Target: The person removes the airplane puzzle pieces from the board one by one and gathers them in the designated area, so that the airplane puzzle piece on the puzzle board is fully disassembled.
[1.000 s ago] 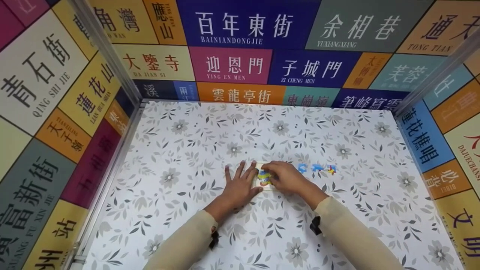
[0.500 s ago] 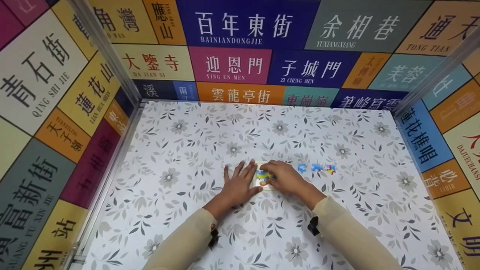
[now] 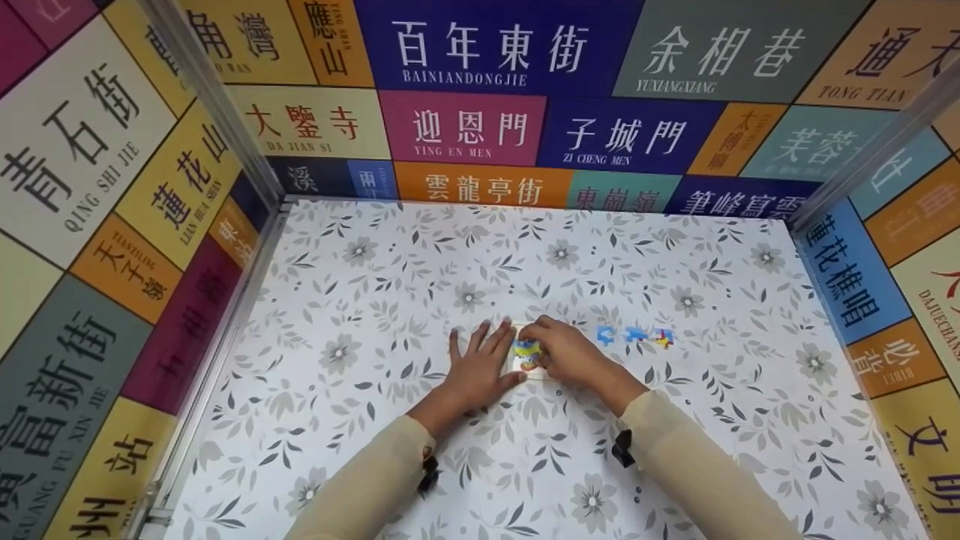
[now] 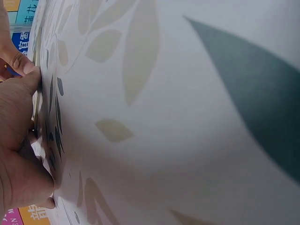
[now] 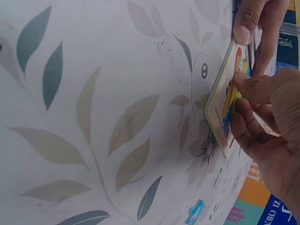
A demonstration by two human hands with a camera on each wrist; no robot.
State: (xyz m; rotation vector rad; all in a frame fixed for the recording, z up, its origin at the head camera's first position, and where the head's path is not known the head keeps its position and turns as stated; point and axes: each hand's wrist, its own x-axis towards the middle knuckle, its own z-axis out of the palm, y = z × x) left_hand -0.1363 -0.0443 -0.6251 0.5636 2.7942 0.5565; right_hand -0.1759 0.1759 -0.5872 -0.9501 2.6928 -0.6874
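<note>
While the left hand [image 3: 478, 373] lies spread at the left edge of the puzzle tray [image 5: 212, 113], the right hand [image 3: 576, 354], fingers bent, touches colourful pieces [image 5: 229, 107] inside; whether pinching one, I cannot tell; three loose pieces [image 3: 634, 334] lie farther right.

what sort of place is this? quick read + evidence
Likely a small booth set up for tabletop work, not an ordinary room: a floral-patterned work surface, walls of Chinese place-name-style panels on three sides, and a slim corner post.
</note>
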